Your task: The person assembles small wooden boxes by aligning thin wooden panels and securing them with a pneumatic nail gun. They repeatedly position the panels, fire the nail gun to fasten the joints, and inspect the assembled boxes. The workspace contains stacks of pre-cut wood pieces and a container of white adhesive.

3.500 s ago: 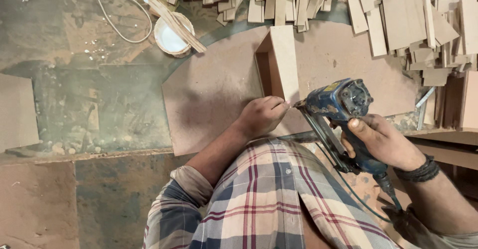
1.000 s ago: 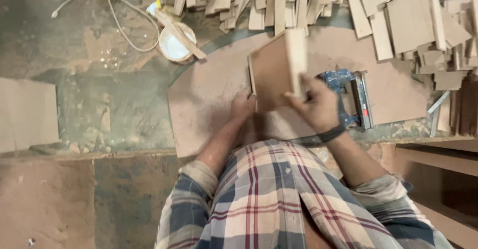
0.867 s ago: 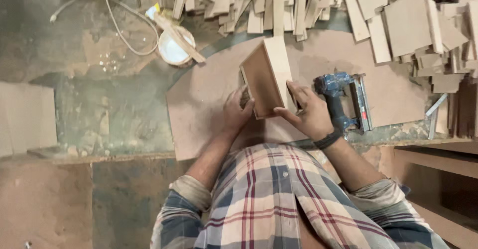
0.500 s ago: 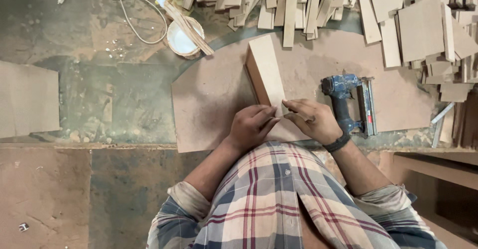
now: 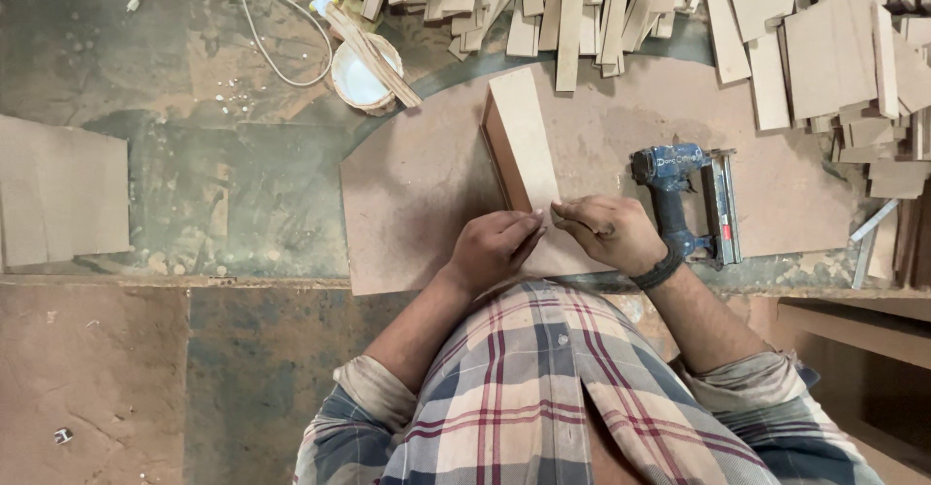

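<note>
The step in hand looks like fitting or lining up a joint on a small wooden box. The box stands on edge on a large brown board that serves as the work surface, its open side turned left and its near end against the person's fingers.

The left hand curls over the near lower corner of the box, fingers pressed to the wood. The right hand pinches the same near end from the other side, fingertips close to those of the left; whether a small piece is held between them cannot be told.

A blue nail gun lies just right of the right hand, untouched.

As a judgement, the next move calls for one hand steadying the box, edges flush, while the other takes up the nail gun.

Wood offcuts lie piled beyond, and a white tub with a stick across it.
</note>
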{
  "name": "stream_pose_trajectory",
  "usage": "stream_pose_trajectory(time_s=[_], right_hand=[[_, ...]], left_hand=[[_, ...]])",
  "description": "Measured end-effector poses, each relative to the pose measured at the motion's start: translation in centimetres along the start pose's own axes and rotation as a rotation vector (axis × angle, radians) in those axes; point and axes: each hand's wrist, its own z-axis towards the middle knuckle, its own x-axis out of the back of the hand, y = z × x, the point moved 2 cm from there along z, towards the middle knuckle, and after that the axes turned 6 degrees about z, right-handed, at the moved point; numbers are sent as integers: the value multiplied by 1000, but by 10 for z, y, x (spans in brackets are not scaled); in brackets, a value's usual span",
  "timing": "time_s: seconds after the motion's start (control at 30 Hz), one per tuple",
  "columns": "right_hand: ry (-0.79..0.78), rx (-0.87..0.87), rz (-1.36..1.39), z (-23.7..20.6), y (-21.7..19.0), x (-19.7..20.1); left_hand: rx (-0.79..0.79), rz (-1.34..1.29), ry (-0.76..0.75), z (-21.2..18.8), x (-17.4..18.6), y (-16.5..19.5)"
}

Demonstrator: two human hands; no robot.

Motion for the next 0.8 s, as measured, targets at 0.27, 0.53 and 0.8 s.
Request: stream_pose_trajectory(time_s=[0.27,0.53,0.8], right_hand=[[-14,-7,-2,3,-2,-1],[-28,34,-19,1,-6,3],[8,74,-68,0,-3,-1]], left_hand=[[45,-35,-11,1,-1,-2],[32,21,-87,3,6,2],[38,130,-41,14,14,14]])
